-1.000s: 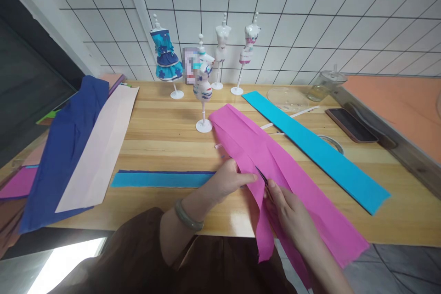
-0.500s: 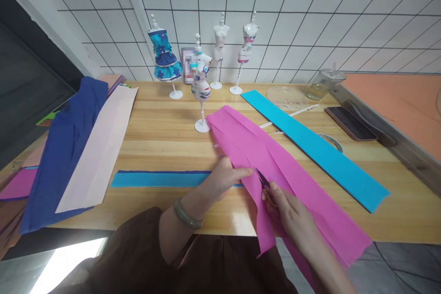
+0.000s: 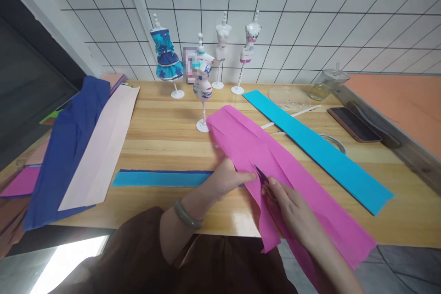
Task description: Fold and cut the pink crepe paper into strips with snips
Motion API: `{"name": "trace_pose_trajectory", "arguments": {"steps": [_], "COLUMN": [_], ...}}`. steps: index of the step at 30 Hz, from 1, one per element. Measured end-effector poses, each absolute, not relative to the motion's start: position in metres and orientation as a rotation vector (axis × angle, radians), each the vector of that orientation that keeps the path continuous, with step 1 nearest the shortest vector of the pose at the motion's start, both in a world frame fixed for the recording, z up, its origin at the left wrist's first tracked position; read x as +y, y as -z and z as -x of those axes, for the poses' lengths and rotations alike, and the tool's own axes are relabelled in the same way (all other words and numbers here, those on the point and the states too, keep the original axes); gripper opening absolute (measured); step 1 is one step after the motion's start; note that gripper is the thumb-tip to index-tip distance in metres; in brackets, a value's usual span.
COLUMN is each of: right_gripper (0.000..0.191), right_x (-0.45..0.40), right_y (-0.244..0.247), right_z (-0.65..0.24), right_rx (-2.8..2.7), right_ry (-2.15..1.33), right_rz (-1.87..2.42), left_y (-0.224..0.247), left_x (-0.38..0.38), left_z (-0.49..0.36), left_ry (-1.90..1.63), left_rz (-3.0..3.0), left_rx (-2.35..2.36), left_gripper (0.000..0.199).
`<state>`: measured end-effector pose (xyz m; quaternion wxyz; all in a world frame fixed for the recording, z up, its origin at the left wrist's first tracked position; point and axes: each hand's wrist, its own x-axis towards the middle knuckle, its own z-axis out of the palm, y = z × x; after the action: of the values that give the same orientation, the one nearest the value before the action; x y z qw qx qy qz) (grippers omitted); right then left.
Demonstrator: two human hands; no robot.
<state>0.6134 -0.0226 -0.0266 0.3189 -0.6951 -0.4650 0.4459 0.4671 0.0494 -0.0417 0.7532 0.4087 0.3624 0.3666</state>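
Note:
A long sheet of pink crepe paper (image 3: 285, 161) lies slantwise over the table and hangs past its front edge. My left hand (image 3: 229, 178) grips its left edge, thumb on top and the other fingers hidden underneath. In my right hand (image 3: 287, 202) are small dark scissors (image 3: 262, 175), their blades at the paper just right of my left thumb. A cut runs down from the blades, and a narrow pink flap (image 3: 268, 229) hangs loose between my hands. Beneath my left wrist passes a flat blue strip (image 3: 161, 178).
A small white mannequin (image 3: 203, 87) stands by the paper's far end, with three more behind. A turquoise strip (image 3: 317, 149), a phone (image 3: 354, 124) and a glass jar (image 3: 327, 85) are right. Pale paper (image 3: 103, 147) and dark blue paper (image 3: 65, 147) lie left.
The scissors have shifted slightly up and left along the pink paper, and the loose flap hangs a little further right. The whole view has shifted slightly.

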Motion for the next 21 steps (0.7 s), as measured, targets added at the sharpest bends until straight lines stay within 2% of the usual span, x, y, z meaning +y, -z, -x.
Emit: {"name": "trace_pose_trajectory", "arguments": {"steps": [4,21], "right_gripper": [0.048,0.047], "right_x": [-0.02,-0.016], "right_y": [0.021,0.025], "right_z": [-0.609,-0.601], "right_rx": [-1.335,-1.294], "right_ry": [-1.079,-1.157], "right_rz": [1.86,1.867], "left_y": [0.041,0.039], "left_x": [0.049,0.048], "left_z": [-0.468,-0.467], "left_ry": [-0.8,-0.828], "left_rz": [-0.861,-0.868], "left_rx": [0.775,0.727], "left_gripper": [0.033,0.03]}}
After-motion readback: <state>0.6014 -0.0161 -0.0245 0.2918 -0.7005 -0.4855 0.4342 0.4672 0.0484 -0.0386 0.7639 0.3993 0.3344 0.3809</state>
